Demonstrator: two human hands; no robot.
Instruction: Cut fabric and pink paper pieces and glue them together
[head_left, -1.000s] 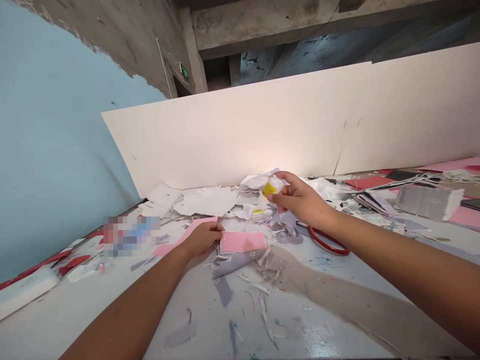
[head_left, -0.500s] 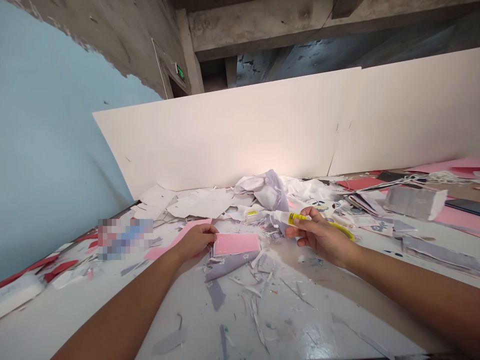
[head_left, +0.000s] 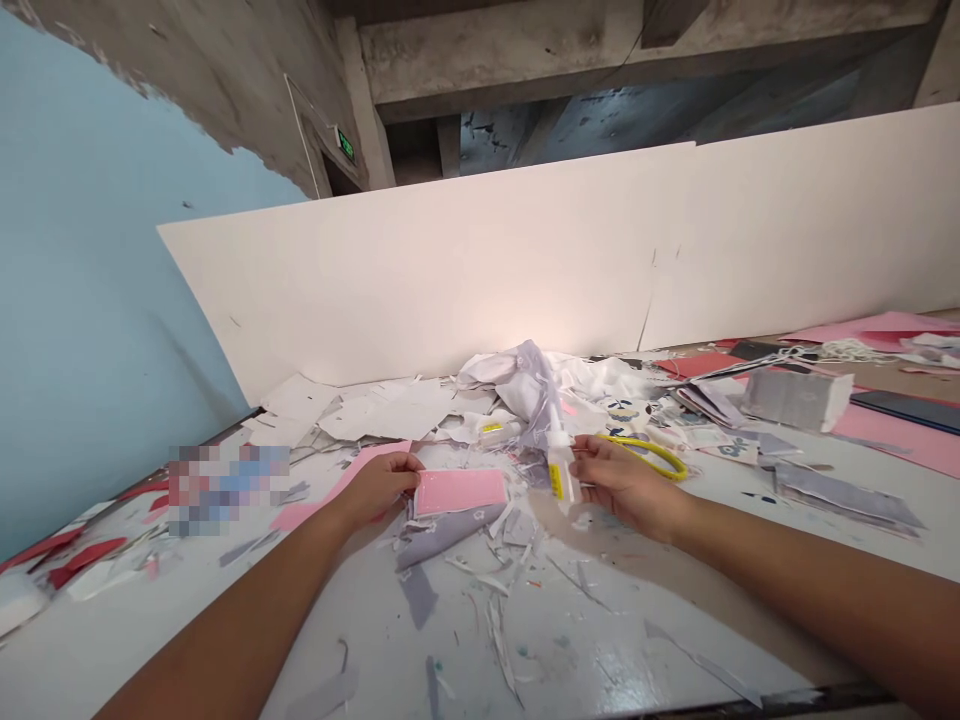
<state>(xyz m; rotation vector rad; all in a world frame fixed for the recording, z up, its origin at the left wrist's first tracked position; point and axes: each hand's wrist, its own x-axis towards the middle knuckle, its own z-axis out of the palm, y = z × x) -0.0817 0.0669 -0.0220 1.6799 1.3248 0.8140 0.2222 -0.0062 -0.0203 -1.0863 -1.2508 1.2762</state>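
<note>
My left hand [head_left: 386, 482] pinches the left edge of a small pink card [head_left: 461, 490]. Under the card lies a piece of grey patterned fabric [head_left: 448, 535], sticking out toward me. My right hand [head_left: 611, 478] is closed around a small glue bottle [head_left: 560, 468] with a yellow label, held upright with its nozzle pointing up. Just behind the right hand lie yellow scissor handles [head_left: 652, 452]. A second bottle with a yellow label [head_left: 493, 430] rests beyond the card, near crumpled grey cloth [head_left: 529, 385].
Paper and fabric scraps [head_left: 499, 640] litter the white table [head_left: 360, 625]. Torn white card [head_left: 390, 408] piles against the white board [head_left: 420, 290]. On the right are a grey patterned box [head_left: 795, 398], a dark phone [head_left: 904, 412] and pink sheets [head_left: 900, 440].
The glue bottle has turned from lying sideways, nozzle to the left, to standing upright in my right hand. My left hand stays on the pink card. The view has shifted slightly right.
</note>
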